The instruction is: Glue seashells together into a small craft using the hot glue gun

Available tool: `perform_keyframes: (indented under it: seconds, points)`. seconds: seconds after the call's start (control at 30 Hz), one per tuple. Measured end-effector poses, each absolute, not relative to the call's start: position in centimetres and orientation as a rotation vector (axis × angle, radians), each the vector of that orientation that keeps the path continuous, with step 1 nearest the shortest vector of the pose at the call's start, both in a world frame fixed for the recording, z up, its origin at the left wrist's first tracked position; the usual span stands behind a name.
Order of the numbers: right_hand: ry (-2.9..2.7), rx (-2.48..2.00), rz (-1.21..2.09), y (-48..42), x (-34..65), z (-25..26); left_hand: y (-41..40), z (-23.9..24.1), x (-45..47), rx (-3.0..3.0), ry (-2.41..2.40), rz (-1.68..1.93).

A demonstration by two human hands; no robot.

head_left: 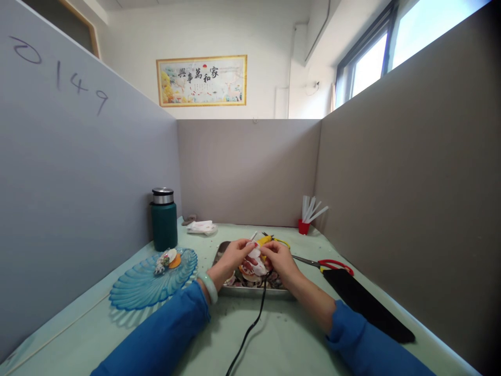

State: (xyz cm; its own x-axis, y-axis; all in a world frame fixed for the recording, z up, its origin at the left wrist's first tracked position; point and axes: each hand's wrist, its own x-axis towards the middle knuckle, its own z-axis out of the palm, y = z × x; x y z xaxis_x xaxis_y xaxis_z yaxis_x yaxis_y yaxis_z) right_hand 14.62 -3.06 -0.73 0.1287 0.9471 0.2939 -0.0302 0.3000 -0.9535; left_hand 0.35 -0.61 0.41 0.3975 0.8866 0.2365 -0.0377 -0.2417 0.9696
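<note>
My left hand (pixel 237 255) is closed over a metal tray (pixel 254 292), its fingertips pinched at a whitish piece (pixel 256 265) that looks like shell. Close beside it, my right hand (pixel 279 260) also pinches near the top of that piece; what exactly sits between its fingertips is too small to make out. Seashells (pixel 250 279) fill the tray below. Just behind the fingers shows a yellow tool (pixel 265 240), probably a glue gun, partly hidden by the hands. A black cord (pixel 254 324) runs from beneath the hands toward me.
On the left, a blue fluted glass plate (pixel 152 284) bears a few shells (pixel 168 261), with a green bottle (pixel 163 222) behind. Red-handled scissors (pixel 336 265) and a black flat piece (pixel 368 305) lie right. A red cup (pixel 304 226) holds white sticks. Tissues (pixel 201 227) lie at the back.
</note>
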Motion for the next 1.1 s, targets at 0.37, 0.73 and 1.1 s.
perform_keyframes:
  seconds: [0.37, 0.73, 1.1]
  points:
    - [-1.191, -1.023, 0.915, -3.1, 14.5, -0.7, -0.4, 0.2, 0.3, 1.566, 0.777, 1.068]
    - [-1.187, -1.004, 0.915, -3.1, 14.6, -0.6, 0.5, -0.4, 0.2, 1.561, 0.777, 1.117]
    - [-1.201, -1.006, 0.896, -3.1, 14.6, -0.7, 0.2, -0.2, 0.2, 1.567, 0.783, 1.113]
